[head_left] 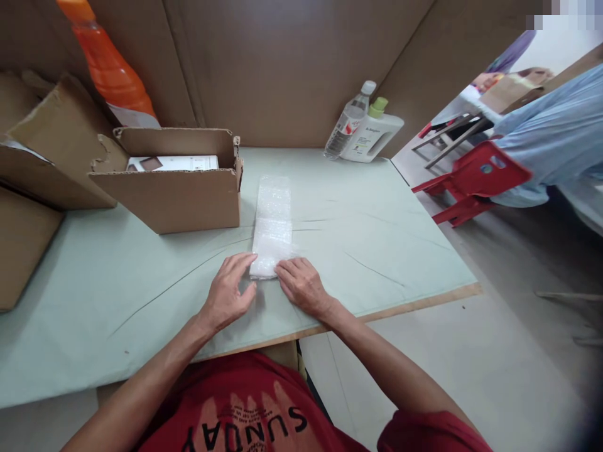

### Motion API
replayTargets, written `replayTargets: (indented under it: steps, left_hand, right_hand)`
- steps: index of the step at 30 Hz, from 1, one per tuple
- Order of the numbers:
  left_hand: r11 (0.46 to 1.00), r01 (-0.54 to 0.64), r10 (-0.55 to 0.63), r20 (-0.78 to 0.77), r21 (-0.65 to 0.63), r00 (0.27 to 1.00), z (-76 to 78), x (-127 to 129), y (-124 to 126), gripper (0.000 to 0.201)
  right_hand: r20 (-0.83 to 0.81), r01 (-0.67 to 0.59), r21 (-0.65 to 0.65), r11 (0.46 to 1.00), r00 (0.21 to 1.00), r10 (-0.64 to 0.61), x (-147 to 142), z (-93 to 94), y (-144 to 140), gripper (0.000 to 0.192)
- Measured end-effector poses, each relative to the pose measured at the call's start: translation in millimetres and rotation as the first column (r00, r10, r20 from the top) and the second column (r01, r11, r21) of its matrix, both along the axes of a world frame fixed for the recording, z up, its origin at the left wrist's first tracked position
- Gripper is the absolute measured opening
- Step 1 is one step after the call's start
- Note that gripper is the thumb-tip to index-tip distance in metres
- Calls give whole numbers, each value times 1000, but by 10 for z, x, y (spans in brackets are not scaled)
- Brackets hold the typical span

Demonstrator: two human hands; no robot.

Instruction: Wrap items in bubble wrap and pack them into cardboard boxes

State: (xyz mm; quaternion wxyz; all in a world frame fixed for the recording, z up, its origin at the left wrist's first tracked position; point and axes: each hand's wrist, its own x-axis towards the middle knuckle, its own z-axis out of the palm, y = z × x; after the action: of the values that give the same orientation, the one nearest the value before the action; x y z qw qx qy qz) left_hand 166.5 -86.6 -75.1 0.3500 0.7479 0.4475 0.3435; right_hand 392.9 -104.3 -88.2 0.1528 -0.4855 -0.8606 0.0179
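Observation:
A long, narrow strip of clear bubble wrap (274,220) lies flat on the table, its near end toward me. My left hand (230,290) is beside the near left corner, thumb and fingers apart, fingertips at the edge of the wrap. At the near right corner, my right hand (301,284) has its fingers together and closed on the bubble wrap; the thumb is mostly hidden. Whether anything is inside the wrap cannot be made out.
An open cardboard box (198,201) holding white boxes stands at the left, with an orange bottle (113,72) behind it. More cardboard (61,138) is at far left. A clear bottle (351,122) and white jug (372,138) stand at the back. A red chair (490,172) is at right.

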Motion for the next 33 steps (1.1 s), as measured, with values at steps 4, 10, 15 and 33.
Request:
replayTargets:
  steps: [4, 10, 15, 33]
  left_hand:
    - [955, 205, -167, -185, 214, 969, -97, -27, -33, 75]
    - [987, 154, -149, -103, 45, 984, -119, 45, -88, 43]
    - [996, 20, -27, -85, -83, 996, -77, 77, -85, 42]
    - [968, 146, -122, -124, 205, 985, -52, -36, -256, 46]
  right_hand:
    - [-137, -6, -152, 988, 990, -15, 52, 175, 93, 16]
    - [-375, -137, -584, 800, 920, -116, 144, 430, 27, 16]
    - [-528, -40, -461, 887, 815, -237, 247, 367, -138, 41]
    - [-354, -47, -264, 963, 934, -52, 77, 219, -238, 31]
